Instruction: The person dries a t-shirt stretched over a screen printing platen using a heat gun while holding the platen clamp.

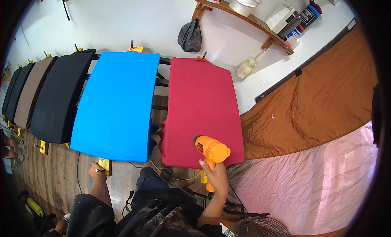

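Note:
An orange heat gun (212, 149) is held by its handle in my right hand (216, 176), above the front edge of the red fabric (203, 102) stretched over a board. Its dark nozzle points left. My left hand (97, 171) is closed around a small rod at the yellow bracket (104, 165) under the front edge of the blue fabric-covered board (116, 106). The blue and red boards lie side by side with a gap between them.
Black fabric boards (61, 96) and a brown one (34, 92) extend left. A wooden shelf (244, 19) holds containers. A black bag (190, 36) hangs below it. Brown cloth (313, 98) and pink sheeting (305, 184) hang right. A wire fan (258, 227) stands low. Another person's legs show far left.

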`<act>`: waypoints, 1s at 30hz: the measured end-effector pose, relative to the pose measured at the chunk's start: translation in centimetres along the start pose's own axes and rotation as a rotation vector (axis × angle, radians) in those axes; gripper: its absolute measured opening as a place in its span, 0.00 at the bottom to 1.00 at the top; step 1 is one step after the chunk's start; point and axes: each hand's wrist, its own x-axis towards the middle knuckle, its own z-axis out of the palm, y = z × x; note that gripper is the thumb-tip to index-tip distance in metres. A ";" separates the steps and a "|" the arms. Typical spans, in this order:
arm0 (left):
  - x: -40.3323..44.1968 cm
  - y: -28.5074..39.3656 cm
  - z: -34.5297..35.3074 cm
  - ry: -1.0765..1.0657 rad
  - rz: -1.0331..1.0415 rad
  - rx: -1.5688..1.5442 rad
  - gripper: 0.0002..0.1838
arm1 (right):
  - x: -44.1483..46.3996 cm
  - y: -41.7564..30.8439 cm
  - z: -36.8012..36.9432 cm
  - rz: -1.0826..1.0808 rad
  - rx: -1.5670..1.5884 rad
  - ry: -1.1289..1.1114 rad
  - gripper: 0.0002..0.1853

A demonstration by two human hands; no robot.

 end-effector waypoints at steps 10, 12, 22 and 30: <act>-1.0 0.6 -0.3 -0.026 0.014 -0.001 0.21 | 1.3 0.7 0.0 -0.018 -0.028 -0.021 0.17; -0.4 0.1 -0.3 -0.054 0.083 0.028 0.21 | 1.5 0.2 0.0 0.016 -0.011 -0.025 0.17; -1.8 1.3 -0.2 -0.040 -0.020 -0.089 0.19 | 2.7 -1.2 0.3 0.072 0.062 -0.053 0.16; -0.4 0.4 0.2 -0.030 -0.047 -0.067 0.19 | 3.7 0.1 0.5 0.043 0.005 -0.026 0.19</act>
